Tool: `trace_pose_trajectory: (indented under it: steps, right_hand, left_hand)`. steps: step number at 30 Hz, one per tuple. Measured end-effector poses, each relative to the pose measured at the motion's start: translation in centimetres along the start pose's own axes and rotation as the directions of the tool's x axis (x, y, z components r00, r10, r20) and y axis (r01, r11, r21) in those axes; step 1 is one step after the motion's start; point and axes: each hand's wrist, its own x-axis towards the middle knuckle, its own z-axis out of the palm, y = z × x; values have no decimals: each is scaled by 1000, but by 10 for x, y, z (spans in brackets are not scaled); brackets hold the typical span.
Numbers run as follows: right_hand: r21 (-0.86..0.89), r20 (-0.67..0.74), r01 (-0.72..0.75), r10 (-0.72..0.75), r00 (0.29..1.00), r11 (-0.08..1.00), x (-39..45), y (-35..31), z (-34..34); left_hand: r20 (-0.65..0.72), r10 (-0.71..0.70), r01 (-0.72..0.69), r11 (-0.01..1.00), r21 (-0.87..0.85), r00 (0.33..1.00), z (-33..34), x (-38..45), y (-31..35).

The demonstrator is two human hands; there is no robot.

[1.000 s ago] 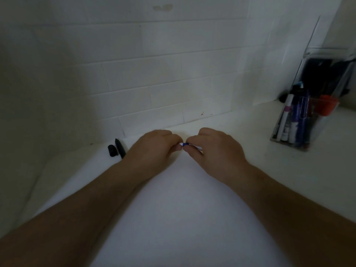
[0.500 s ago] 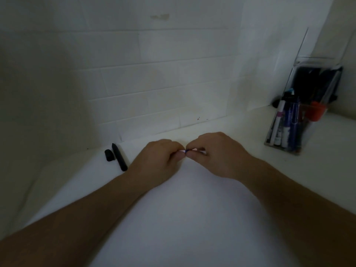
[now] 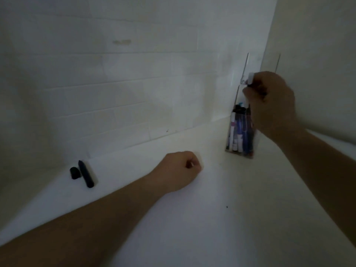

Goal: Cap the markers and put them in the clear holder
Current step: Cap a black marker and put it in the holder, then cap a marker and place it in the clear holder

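My right hand (image 3: 270, 102) is raised over the clear holder (image 3: 239, 132) at the right, gripping a white-ended marker (image 3: 250, 79) whose top sticks out above my fingers. The holder stands on the white counter and contains several capped markers, blue, purple and white. My left hand (image 3: 183, 170) rests on the counter in the middle, fingers curled and holding nothing that I can see. At the left lie a black marker (image 3: 86, 174) and its separate black cap (image 3: 74, 172), side by side.
A white tiled wall (image 3: 134, 83) runs behind the counter (image 3: 192, 228) and meets a plain wall at the right corner, just behind the holder. A tall clear back panel (image 3: 247, 62) rises above the holder's front.
Both hands were pressed together on a marker at the counter's middle. Now my right hand has carried it up and right over the holder, and my left hand has let go and stays down.
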Motion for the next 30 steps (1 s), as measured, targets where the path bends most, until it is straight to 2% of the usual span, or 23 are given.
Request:
trace_pose_trajectory:
  steps: [2, 5, 6, 9, 14, 18, 20, 22, 23, 25, 27, 30]
  right_hand:
    - [-76, 6, -61, 61, 998, 995, 2, 14, -10]
    - [-135, 97, -121, 135, 986, 983, -2, 31, -11]
    - [-182, 149, -104, 132, 980, 978, -5, 38, -9]
    - [-428, 285, 76, 55, 957, 900, -16, 50, -3]
    - [-433, 287, 101, 31, 957, 896, -35, 64, 3]
    - [-505, 187, 169, -84, 979, 846, -52, 55, 11]
    - [-407, 208, 242, -168, 964, 881, -61, 35, 24]
    - [-240, 309, 212, -132, 942, 948, -71, 7, 47]
    - [-163, 380, 178, -105, 919, 970, -78, -8, 62]
    - [-21, 498, 147, -117, 859, 989, -93, -35, 94]
    - [94, 585, 135, -165, 794, 986, -109, -61, 126]
    - [167, 685, 91, -182, 705, 982, -127, -102, 169]
  left_hand:
    - [5, 74, -75, 997, 31, 997, 18, 12, 19]
    - [-33, 116, -112, 989, 95, 993, 36, 28, 31]
    - [-58, 116, -107, 985, 138, 992, 41, 32, 32]
    - [-96, 124, -102, 972, 213, 988, 48, 39, 29]
    - [-131, 242, -189, 927, 325, 961, 57, 36, 26]
    - [-47, 195, -179, 956, 233, 980, 46, 31, 24]
    - [4, 163, -163, 981, 106, 987, 24, 25, 18]
    - [9, 127, -127, 992, 7, 992, -7, 12, 4]
    - [-23, 131, -130, 991, 35, 991, -25, 4, -7]
    - [-160, 163, -137, 977, 161, 974, -61, -16, -37]
    - [-288, 138, -71, 970, 231, 948, -94, -38, -69]
    - [-441, -14, 103, 979, 178, 897, -136, -66, -111]
